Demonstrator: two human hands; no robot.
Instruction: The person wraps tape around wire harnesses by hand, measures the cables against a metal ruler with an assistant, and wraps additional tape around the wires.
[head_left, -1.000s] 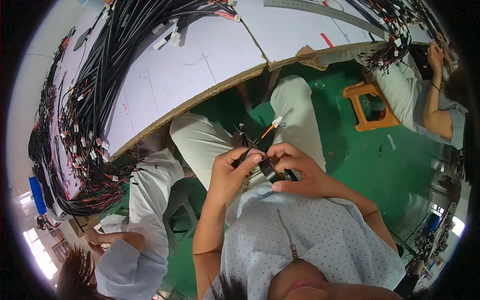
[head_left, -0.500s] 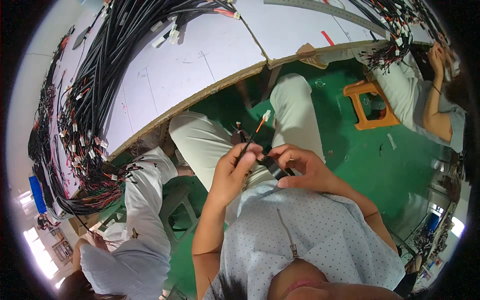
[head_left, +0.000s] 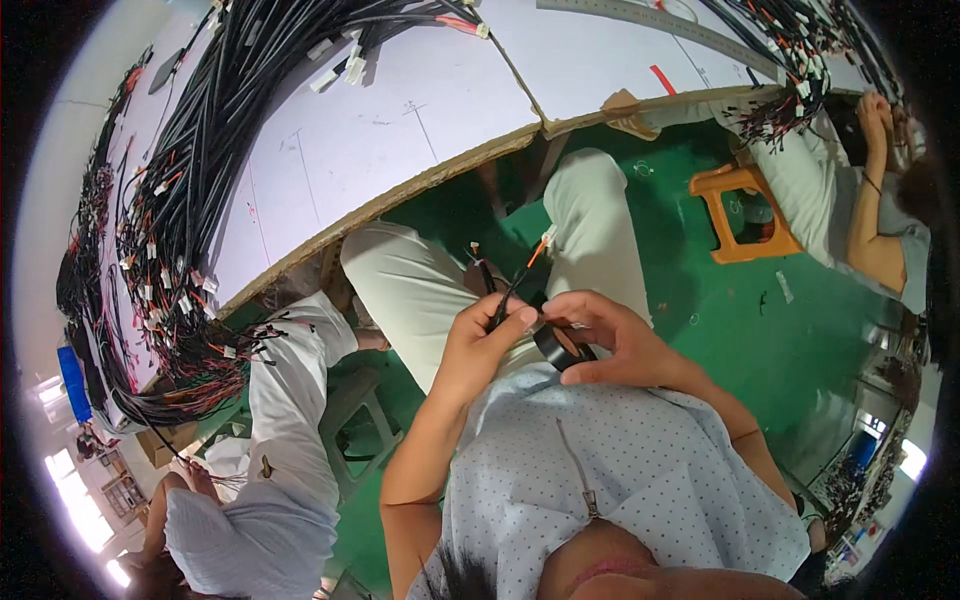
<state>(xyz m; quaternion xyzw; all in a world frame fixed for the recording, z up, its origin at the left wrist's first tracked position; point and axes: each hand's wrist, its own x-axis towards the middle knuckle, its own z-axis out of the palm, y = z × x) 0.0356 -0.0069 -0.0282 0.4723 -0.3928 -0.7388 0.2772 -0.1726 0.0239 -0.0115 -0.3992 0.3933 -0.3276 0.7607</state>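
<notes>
Over my lap, my left hand (head_left: 480,340) pinches a thin black cable (head_left: 514,284). At the cable's upper end, short orange and dark wires run into a small white connector (head_left: 549,235). Another black cable end (head_left: 486,276) with a small tip stands up beside it, just beyond my left fingers. My right hand (head_left: 625,338) grips a roll of black tape (head_left: 554,348), its round side partly turned into view. Both hands' fingertips nearly meet between the cable and the roll. Whether a strip of tape joins them is hard to make out.
A white-topped table (head_left: 360,170) stands ahead, bearing a thick bundle of black cables (head_left: 215,130) and a metal ruler (head_left: 660,28). One co-worker (head_left: 250,520) sits at left, another (head_left: 880,220) at right. An orange stool (head_left: 715,225) and a grey stool (head_left: 350,400) stand on the green floor.
My hands have come closer together. The tape roll has turned to show more of its round side, and the cable's connector end has tilted slightly to the right.
</notes>
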